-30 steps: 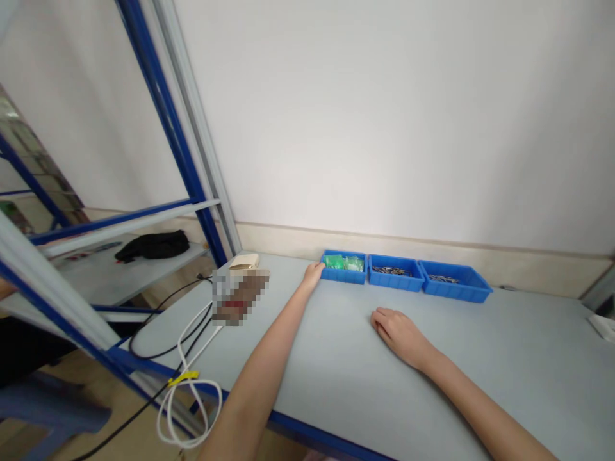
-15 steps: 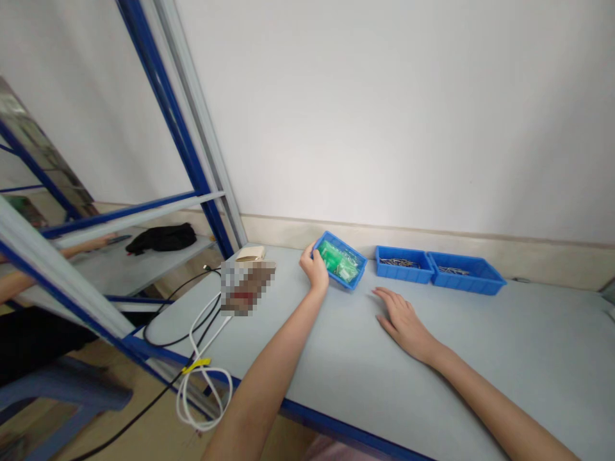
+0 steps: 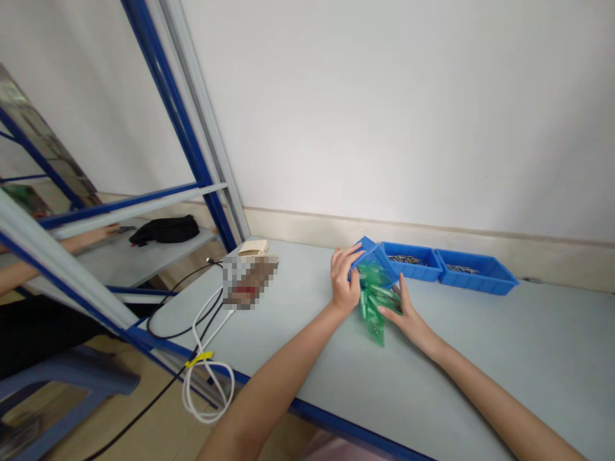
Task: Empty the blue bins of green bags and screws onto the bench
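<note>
Left hand (image 3: 344, 282): grasps the tilted blue plastic bin (image 3: 376, 254) by its left side, fingers across the outside.
Right hand (image 3: 410, 315): thumb and index finger spread; thumb at the green plastic bags (image 3: 375, 314), index fingertip at the bin's right corner; cannot tell whether it grips.
Tilted bin: above the grey tabletop (image 3: 375, 390), mouth angled down toward the near side.
Green bags: partly inside the mouth, partly hanging out between the hands.
Middle blue bin (image 3: 423, 272): far side, right of the tilted bin; contains thin metal parts.
Right blue bin (image 3: 475, 282): adjacent, also contains metal parts.
White cable (image 3: 206, 421): coiled at the left table edge.
</note>
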